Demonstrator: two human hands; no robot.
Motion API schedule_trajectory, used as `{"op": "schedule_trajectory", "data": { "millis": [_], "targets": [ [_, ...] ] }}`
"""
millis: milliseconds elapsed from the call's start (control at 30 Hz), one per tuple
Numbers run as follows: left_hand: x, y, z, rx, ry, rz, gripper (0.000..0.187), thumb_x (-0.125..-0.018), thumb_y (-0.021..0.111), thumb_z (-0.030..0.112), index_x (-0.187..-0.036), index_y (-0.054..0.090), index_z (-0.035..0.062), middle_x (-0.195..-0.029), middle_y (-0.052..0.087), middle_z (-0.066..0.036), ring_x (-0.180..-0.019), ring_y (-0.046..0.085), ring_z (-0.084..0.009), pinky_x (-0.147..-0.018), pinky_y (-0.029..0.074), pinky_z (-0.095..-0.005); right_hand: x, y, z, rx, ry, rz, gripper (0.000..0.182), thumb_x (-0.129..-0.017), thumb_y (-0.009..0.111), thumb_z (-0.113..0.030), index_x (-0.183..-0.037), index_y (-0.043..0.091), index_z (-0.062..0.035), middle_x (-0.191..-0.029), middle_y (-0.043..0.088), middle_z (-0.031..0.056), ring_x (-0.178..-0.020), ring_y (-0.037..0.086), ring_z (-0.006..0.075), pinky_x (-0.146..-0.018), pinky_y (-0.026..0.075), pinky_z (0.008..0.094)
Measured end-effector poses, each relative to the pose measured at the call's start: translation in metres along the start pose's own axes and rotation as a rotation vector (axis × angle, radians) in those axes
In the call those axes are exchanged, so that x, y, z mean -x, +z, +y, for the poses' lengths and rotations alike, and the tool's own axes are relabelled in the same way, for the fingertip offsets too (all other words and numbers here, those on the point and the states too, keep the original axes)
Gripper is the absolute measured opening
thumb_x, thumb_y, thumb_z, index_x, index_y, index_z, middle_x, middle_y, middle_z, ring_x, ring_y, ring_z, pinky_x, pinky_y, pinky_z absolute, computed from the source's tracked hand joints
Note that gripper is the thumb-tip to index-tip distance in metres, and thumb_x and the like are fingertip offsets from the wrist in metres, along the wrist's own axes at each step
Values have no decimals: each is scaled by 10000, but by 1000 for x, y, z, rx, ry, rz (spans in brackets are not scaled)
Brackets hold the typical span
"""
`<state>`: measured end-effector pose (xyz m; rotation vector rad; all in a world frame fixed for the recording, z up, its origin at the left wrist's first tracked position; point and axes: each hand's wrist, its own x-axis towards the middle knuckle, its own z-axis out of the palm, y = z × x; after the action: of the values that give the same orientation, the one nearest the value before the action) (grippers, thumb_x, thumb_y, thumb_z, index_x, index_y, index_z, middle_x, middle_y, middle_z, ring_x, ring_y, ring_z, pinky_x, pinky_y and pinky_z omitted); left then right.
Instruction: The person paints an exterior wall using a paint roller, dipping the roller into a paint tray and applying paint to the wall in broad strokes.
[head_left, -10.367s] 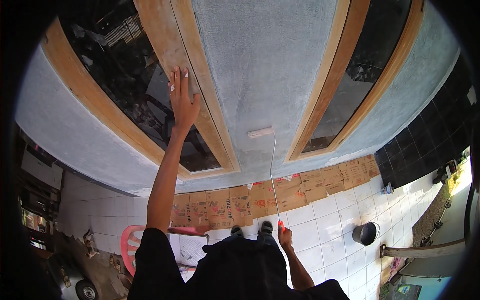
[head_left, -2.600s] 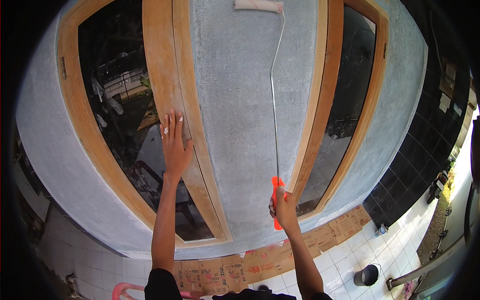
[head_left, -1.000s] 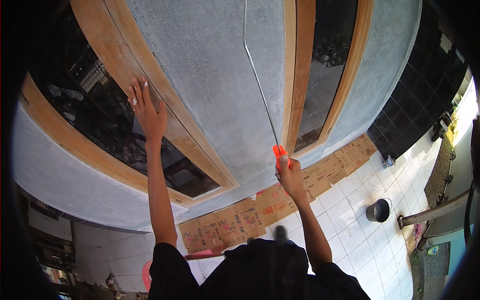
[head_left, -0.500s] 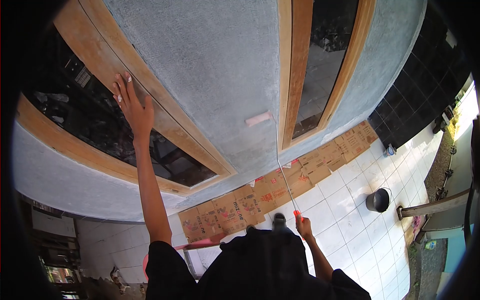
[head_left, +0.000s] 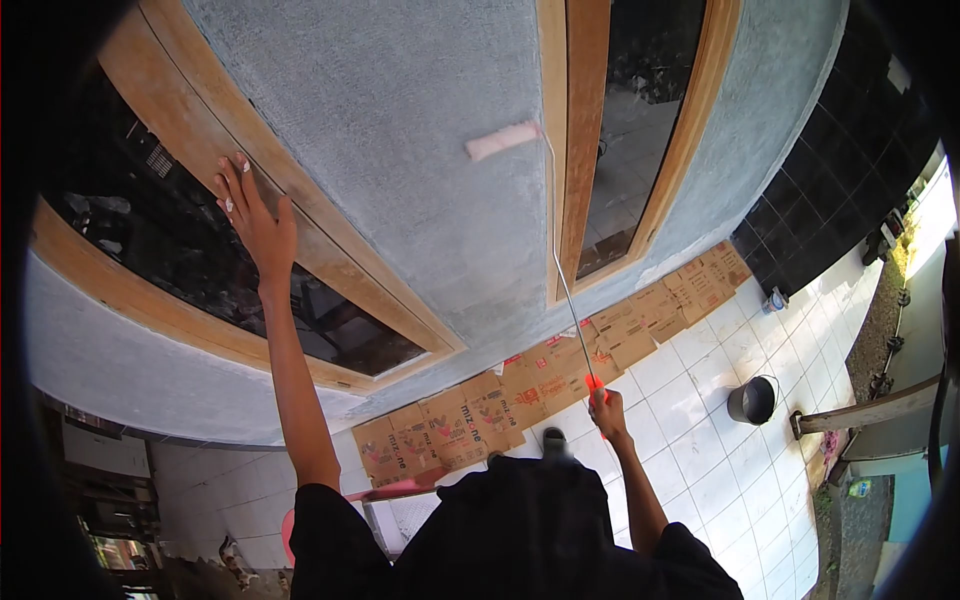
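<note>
Wooden frames point(head_left: 330, 235) flank grey wall point(head_left: 400, 120) above cardboard point(head_left: 535, 390); right hand point(head_left: 610, 414) grips paint roller point(head_left: 503, 140) slanting up-left, left hand point(head_left: 262, 230) open on wood.

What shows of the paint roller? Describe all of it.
The paint roller has a pale pink sleeve, a thin, bent, metallic-looking rod and a bright orange-red handle, gripped in the right hand. The sleeve sits slightly tilted, seemingly against the grey wall between two wooden frames, nearer the right-hand one.

Low down, the floor tiles point(head_left: 686, 402) give open passage between the cardboard point(head_left: 545, 380) and the black bucket point(head_left: 751, 401), while the pink chair point(head_left: 405, 484) blocks the way beside the person's body.
</note>
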<state>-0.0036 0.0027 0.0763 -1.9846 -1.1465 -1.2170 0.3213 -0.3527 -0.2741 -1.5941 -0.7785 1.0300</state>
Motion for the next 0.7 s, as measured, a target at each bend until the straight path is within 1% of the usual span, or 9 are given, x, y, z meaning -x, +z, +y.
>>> {"op": "schedule_trajectory", "data": {
  "millis": [100, 167, 233, 333, 400, 467, 500, 600, 700],
  "targets": [
    [0, 2, 1, 1, -11, 8, 755, -788, 551, 77, -1456, 208, 151, -1528, 114, -103, -1395, 87, -368, -1105, 97, -559, -30, 1, -68, -15, -145, 6, 580, -917, 422, -555, -633, 465, -50, -518, 448, 3, -467, 443, 79, -428, 354, 250],
    [0, 1, 3, -2, -21, 10, 759, -785, 557, 78, -1456, 208, 150, -1529, 115, -100, -1395, 87, -367, -1106, 97, -559, -47, 2, -92, -25, -161, 2, 583, -917, 419, -555, -633, 463, -48, -519, 448, 5, -466, 442, 79, -428, 353, 250],
    [1, 0, 5, -4, -28, 1, 767, -779, 561, 71, -1456, 207, 145, -1530, 111, -97, -1396, 87, -366, -1107, 95, -557, -52, 1, -94, -32, -175, -11, 585, -918, 416, -556, -633, 462, -47, -519, 448, 7, -465, 441, 80, -427, 353, 251],
    [5, 1, 5, -2, -38, -8, 770, -774, 562, 62, -1454, 210, 140, -1531, 106, -98, -1396, 89, -364, -1110, 88, -552, -54, 4, -63, -14, -259, -3, 590, -918, 415, -555, -628, 459, -44, -519, 447, 7, -469, 437, 77, -429, 348, 254],
    [9, 3, 6, -12, -48, -20, 772, -772, 568, 59, -1453, 212, 139, -1531, 105, -99, -1396, 88, -363, -1110, 87, -552, -40, 0, -22, -33, -174, -15, 598, -915, 418, -560, -620, 460, -42, -515, 445, 7, -479, 438, 81, -434, 350, 265],
    [13, 6, 7, -24, -59, -30, 775, -770, 574, 57, -1451, 215, 138, -1530, 104, -101, -1396, 88, -362, -1110, 85, -552, -21, -7, 20, 133, -164, 44, 594, -931, 408, -517, -614, 464, -18, -500, 432, 21, -490, 422, 110, -450, 341, 314],
    [15, 7, 7, -25, -62, -34, 779, -768, 582, 58, -1451, 214, 137, -1530, 103, -103, -1396, 87, -361, -1110, 85, -551, -14, -12, 50, 179, -149, 43, 630, -936, 350, -554, -562, 426, -52, -468, 415, 12, -436, 413, 101, -406, 311, 289],
    [22, 11, 10, -40, -81, -38, 789, -766, 595, 59, -1451, 211, 137, -1530, 101, -107, -1397, 87, -359, -1111, 87, -549, 11, -27, 115, 208, -7, 4, 650, -931, 344, -569, -538, 443, -61, -455, 416, -3, -434, 426, 93, -403, 320, 289],
    [30, 17, 13, -61, -107, -41, 798, -764, 600, 59, -1453, 204, 137, -1530, 99, -109, -1397, 86, -356, -1111, 89, -549, 31, -40, 140, 241, 132, -22, 654, -920, 367, -582, -546, 471, -55, -468, 444, 8, -440, 444, 98, -408, 333, 285]
  ]
}}
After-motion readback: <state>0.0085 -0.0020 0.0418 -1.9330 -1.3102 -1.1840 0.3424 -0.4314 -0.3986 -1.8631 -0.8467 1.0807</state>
